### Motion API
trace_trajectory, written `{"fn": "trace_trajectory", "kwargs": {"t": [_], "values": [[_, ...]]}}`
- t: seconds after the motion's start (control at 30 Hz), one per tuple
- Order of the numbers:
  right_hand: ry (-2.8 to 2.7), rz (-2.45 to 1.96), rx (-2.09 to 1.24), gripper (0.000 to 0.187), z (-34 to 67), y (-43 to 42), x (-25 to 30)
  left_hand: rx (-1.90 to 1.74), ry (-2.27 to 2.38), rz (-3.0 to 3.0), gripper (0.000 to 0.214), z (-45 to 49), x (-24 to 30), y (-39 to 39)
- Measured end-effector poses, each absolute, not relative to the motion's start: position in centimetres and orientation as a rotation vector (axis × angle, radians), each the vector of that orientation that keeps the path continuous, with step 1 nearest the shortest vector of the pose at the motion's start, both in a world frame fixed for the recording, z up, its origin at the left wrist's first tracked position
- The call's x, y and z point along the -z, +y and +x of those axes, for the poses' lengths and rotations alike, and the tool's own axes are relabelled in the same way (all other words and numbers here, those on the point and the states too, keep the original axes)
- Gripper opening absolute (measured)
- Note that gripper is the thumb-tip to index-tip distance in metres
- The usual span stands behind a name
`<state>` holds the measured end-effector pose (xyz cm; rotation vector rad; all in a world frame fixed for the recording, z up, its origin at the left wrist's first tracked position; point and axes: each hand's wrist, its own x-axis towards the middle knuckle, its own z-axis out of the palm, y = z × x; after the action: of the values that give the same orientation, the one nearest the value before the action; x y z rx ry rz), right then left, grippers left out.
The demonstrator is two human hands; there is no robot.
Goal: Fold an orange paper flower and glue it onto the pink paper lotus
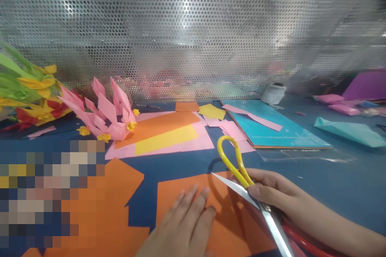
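Observation:
My left hand (183,227) lies flat on a sheet of orange paper (176,192), its fingers stretched out. In my right hand (279,192) is a pair of scissors (239,168), gripped near the pivot with the blades spread apart. One handle loop is yellow and points up and away; the red one is partly hidden beneath my right forearm. The blades are over the orange sheet, one tip towards the left and the other towards the bottom edge. More cut orange paper (114,192) lies to the left.
Pink folded-paper work (105,114) stands at the left, beside green, yellow and red paper flowers (39,96). Behind my hands lie pink, orange and yellow (169,138) papers and a blue board (277,128). A perforated metal panel (187,28) closes the back. The lower left is pixelated.

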<state>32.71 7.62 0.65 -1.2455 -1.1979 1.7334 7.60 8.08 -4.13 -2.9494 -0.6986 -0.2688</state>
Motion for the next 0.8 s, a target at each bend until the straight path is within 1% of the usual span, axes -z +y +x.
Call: {"fn": "trace_trajectory", "kwargs": {"t": [0.13, 0.23, 0.33, 0.4, 0.47, 0.63, 0.8], "values": [[-1.166, -1.254, -1.751, 0.04, 32.7, 7.5, -0.8, 0.233, -0.777, -3.029, 0.062, 7.8, 3.8, 8.4], [-1.148, -1.237, -1.775, 0.04, 32.5, 7.4, -1.2, 0.199, -0.927, -3.189, 0.058, 7.7, 1.8, 8.9], [-1.147, -1.206, -1.811, 0.043, 32.2, 7.5, -1.7, 0.092, -1.105, -3.344, 0.055, 7.5, -1.6, 9.5], [-1.17, -1.206, -1.812, 0.045, 32.1, 7.6, -1.8, -0.066, -1.228, -3.438, 0.054, 7.3, -3.7, 10.0], [-1.202, -1.214, -1.8, 0.044, 32.1, 7.7, -1.8, -0.224, -1.348, -3.515, 0.059, 7.1, -5.0, 10.4], [-1.167, -1.224, -1.802, 0.047, 32.1, 7.6, -1.7, -0.403, -1.358, -3.601, 0.068, 6.4, -5.6, 11.3], [-1.172, -1.268, -1.779, 0.049, 32.1, 7.6, -1.7, -0.46, -1.336, -3.613, 0.066, 6.3, -5.5, 11.6]]}}
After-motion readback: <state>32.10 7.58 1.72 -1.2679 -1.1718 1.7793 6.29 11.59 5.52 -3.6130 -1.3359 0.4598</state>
